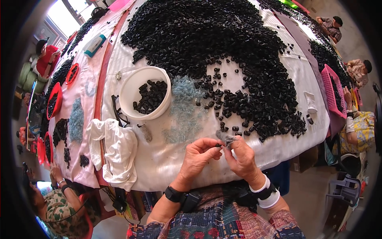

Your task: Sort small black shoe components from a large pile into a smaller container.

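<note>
Clock references are taken from the hands, with 12 o'clock pointing away from the wearer.

Left hand: thumb and index finger are clamped together on a small black part. The part sits at the fingertips, above the near edge of the white table cover.

Right hand: thumb and fingers are pinched on a grey fibrous wad. The wad is just beside the small black part; contact between the two cannot be determined.

Surroundings:
- 12 o'clock: a large heap of black parts extends to the far end of the cover. Its loose near edge lies close to the fingertips and spreads toward 1 o'clock.
- 11 o'clock: a pile of clear, bluish small pieces lies between the heap and the bowl, thinning toward the left hand.
- 10 o'clock: a round white bowl stands upright and contains black pieces.
- 9 o'clock: a crumpled white cloth lies across the red strip.
- 2 o'clock: a white tube lies near a pink basket.
</note>
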A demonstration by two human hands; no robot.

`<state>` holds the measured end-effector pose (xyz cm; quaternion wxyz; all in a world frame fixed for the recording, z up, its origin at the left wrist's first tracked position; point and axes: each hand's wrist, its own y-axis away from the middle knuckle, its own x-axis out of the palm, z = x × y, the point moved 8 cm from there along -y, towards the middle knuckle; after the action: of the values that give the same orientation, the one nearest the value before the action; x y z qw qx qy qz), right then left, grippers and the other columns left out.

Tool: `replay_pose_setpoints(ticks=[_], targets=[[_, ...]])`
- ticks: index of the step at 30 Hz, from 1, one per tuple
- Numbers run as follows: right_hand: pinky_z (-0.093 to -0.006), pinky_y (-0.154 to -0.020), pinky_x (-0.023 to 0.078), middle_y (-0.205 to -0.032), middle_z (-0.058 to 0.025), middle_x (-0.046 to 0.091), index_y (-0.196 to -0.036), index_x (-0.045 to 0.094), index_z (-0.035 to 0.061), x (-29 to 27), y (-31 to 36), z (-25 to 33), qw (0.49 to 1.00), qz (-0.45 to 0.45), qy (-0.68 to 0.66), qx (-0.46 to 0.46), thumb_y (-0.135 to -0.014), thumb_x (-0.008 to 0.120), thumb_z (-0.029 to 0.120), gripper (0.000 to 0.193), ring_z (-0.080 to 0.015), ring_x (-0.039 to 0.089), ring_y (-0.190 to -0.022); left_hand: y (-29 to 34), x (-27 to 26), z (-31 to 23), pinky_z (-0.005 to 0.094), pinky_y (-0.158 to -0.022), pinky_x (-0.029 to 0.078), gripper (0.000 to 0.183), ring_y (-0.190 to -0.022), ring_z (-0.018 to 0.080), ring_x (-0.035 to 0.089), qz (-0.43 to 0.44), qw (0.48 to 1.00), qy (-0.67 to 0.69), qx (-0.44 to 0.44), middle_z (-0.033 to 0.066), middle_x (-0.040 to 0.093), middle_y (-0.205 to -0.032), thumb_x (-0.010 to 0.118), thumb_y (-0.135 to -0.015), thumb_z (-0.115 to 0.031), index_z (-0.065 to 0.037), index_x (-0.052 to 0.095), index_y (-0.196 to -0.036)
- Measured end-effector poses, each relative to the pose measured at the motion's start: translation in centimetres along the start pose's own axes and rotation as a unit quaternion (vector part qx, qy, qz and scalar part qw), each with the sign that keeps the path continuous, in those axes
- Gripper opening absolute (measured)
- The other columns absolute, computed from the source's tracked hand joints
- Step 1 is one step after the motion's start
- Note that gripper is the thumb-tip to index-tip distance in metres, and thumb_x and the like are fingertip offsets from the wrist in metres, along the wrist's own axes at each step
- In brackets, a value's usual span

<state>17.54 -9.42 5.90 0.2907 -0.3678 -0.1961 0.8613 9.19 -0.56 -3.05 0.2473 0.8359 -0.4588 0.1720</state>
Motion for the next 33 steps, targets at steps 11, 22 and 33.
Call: replay_pose_setpoints(ticks=[11, 22, 33], targets=[[-0.0263, -0.057, 0.050, -0.088, -0.0114, 0.064, -0.098, 0.058, -0.0003, 0.4, 0.3, -2.2, 0.987, -0.024, -0.060, 0.146, -0.074, 0.064, -0.010, 0.027, -0.0201, 0.063, -0.071, 0.1, -0.2, 0.0, 0.0241, -0.070, 0.051, 0.017, -0.075, 0.0118, 0.062, -0.009, 1.000, 0.001, -0.009, 0.0061, 0.065, -0.086, 0.064, -0.084, -0.004, 0.001, 0.061, -0.100], [-0.0287, -0.060, 0.049, -0.083, -0.0114, 0.062, -0.097, 0.062, 0.0008, 0.2, 0.6, -0.3, 0.997, -0.066, 0.024, 0.011, -0.072, 0.066, -0.009, 0.028, -0.0202, 0.060, -0.068, 0.1, 0.0, 0.0, 0.0222, -0.069, 0.050, 0.017, -0.075, 0.0101, 0.062, 0.006, 1.000, 0.005, 0.004, 0.0050, 0.066, -0.086, 0.065, -0.084, -0.004, 0.000, 0.061, -0.100], [-0.0336, -0.062, 0.050, -0.084, -0.0139, 0.063, -0.094, 0.060, -0.0013, 0.4, 0.9, -1.1, 0.995, -0.067, -0.011, 0.073, -0.070, 0.065, -0.011, 0.026, -0.0289, 0.061, -0.072, 0.0, -0.2, 0.3, 0.0221, -0.070, 0.050, 0.018, -0.076, 0.0087, 0.060, 0.000, 1.000, 0.009, -0.002, 0.0042, 0.065, -0.089, 0.066, -0.083, -0.002, 0.001, 0.061, -0.100]])
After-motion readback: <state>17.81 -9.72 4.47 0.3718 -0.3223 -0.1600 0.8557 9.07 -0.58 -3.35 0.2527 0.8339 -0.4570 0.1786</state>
